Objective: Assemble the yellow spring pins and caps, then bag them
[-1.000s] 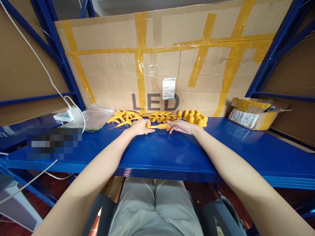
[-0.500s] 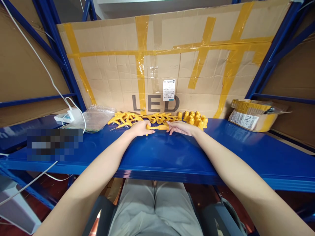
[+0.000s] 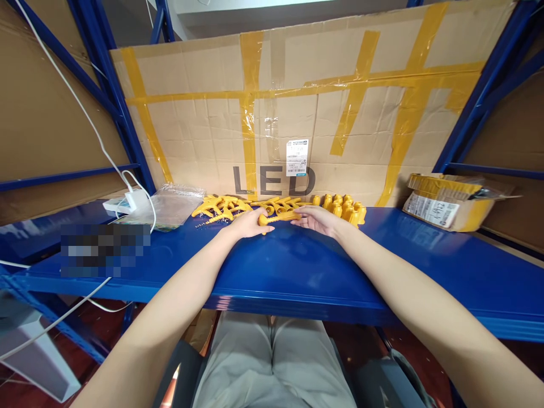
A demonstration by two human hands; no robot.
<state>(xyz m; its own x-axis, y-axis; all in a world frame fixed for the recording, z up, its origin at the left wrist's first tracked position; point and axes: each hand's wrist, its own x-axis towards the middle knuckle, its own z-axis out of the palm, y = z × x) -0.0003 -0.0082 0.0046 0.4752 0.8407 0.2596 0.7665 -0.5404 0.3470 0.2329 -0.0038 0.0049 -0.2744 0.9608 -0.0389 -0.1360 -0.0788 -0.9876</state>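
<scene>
A yellow plastic piece (image 3: 281, 217), slim with a wider handle-like end, spans the gap between my two hands above the blue shelf. My left hand (image 3: 250, 222) is closed round its wider left end. At its right end, my right hand (image 3: 317, 220) pinches it between thumb and fingers. Behind my left hand lie yellow handled pieces (image 3: 221, 205), with dark spiral tips showing at their lower left. A row of yellow tubular pieces (image 3: 280, 204) lies behind the held piece, partly hidden by my hands. To the right of my right hand stand several yellow caps (image 3: 352, 211).
The blue shelf (image 3: 289, 272) has a large taped cardboard sheet (image 3: 204, 136) along its back. A small opened carton (image 3: 450, 209) sits at the right. Clear plastic bags (image 3: 174, 207), a white plug adapter (image 3: 134, 201) with cables and a blurred dark object (image 3: 104, 246) are at the left.
The camera view has shifted a little, moving the scene slightly rightward. The yellow piece's wider end has turned in my left hand, and my right fingers have moved along it.
</scene>
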